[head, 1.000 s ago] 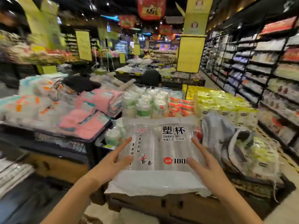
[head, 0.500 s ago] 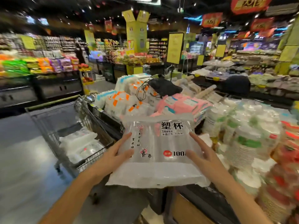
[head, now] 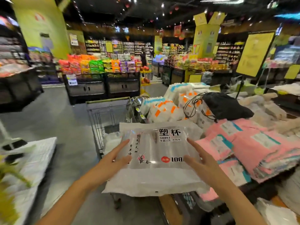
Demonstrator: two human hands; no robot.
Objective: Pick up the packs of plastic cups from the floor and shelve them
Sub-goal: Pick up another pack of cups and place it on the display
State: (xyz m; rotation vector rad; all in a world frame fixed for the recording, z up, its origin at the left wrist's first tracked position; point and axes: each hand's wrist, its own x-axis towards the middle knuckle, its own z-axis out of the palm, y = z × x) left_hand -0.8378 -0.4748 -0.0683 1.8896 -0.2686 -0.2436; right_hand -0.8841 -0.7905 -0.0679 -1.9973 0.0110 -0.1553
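The clear, flat plastic pack of cups with black characters (head: 158, 148) is in the air between both hands, the same as one second ago. The left hand (head: 112, 158) and the right hand (head: 203, 159) press its two sides with straight, spread fingers and do not curl around it. What changes is the view. It turns to the left, so the grey wire shopping cart (head: 103, 111) now stands behind the hands, and the soft pink packs (head: 253, 143) lie right of the right hand. I judge the pack is being carried and is not yet shelved.
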